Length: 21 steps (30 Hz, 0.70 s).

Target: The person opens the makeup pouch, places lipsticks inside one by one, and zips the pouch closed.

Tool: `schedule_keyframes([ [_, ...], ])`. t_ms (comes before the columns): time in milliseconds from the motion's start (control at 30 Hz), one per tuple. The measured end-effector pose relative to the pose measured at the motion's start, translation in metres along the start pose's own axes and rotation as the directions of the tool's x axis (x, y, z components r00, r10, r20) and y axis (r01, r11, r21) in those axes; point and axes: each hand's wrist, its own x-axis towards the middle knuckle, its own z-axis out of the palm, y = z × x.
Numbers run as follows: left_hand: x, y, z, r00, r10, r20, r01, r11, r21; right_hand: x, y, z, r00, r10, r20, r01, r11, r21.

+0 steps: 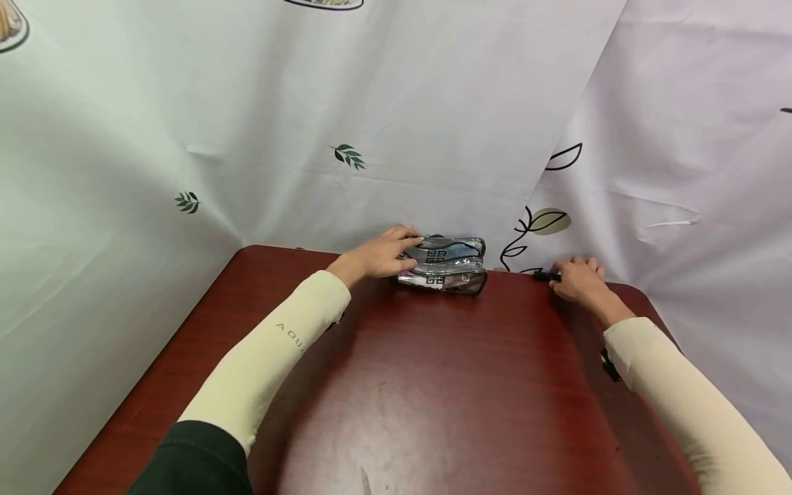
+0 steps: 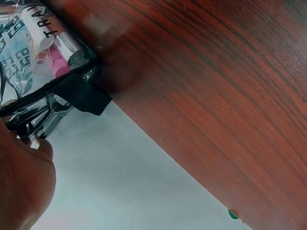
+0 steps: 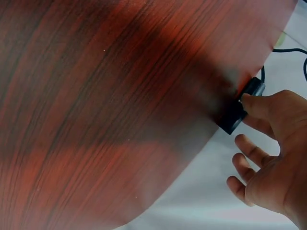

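Note:
At the far edge of the table lies a clear plastic pouch (image 1: 458, 280) with black trim and a black maze-like pattern. My left hand (image 1: 380, 256) grips its left end, fingers over the top and thumb at the front; the left wrist view hides most of these fingers. Through the plastic of the pouch (image 2: 17, 62) show a white tube with black letters (image 2: 39, 28) and a pink item (image 2: 58, 63). Farther right, my right hand (image 1: 579, 280) pinches a small black cylinder (image 3: 234, 115) between thumb and forefinger at the table edge. The other fingers are loosely bent.
The dark red wooden table (image 1: 433, 385) has rounded far corners. White cloth (image 1: 433, 124) with printed leaves hangs right behind its far edge and along the sides.

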Motion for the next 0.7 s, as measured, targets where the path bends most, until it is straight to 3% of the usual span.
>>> schedule_keyframes([
  [33,0.007,-0.010,0.006,1.000,0.006,-0.008,-0.006,1.000,-0.012,-0.001,0.000,-0.001,1.000,0.002,-0.001,-0.002,1.000,0.000],
  [100,0.008,-0.009,0.005,1.000,0.008,-0.013,-0.008,1.000,-0.015,-0.002,-0.001,-0.002,1.000,-0.001,-0.003,0.001,1.000,-0.006],
  [300,-0.020,0.038,-0.027,1.000,-0.015,0.003,0.015,0.998,-0.058,-0.005,-0.001,-0.004,1.000,-0.017,-0.008,0.017,0.999,-0.027],
  [533,-0.012,0.020,-0.015,1.000,0.008,-0.004,-0.009,0.999,-0.046,-0.007,-0.001,-0.001,1.000,-0.026,0.011,0.026,0.998,-0.061],
  [600,-0.018,0.032,-0.021,1.000,-0.015,0.010,0.015,0.998,-0.059,-0.009,-0.002,-0.002,0.999,-0.030,0.013,0.031,0.997,-0.068],
  [700,-0.020,0.034,-0.021,1.000,-0.015,0.014,0.016,0.998,-0.061,-0.012,-0.005,-0.006,0.999,-0.044,-0.001,0.044,0.997,-0.071],
])
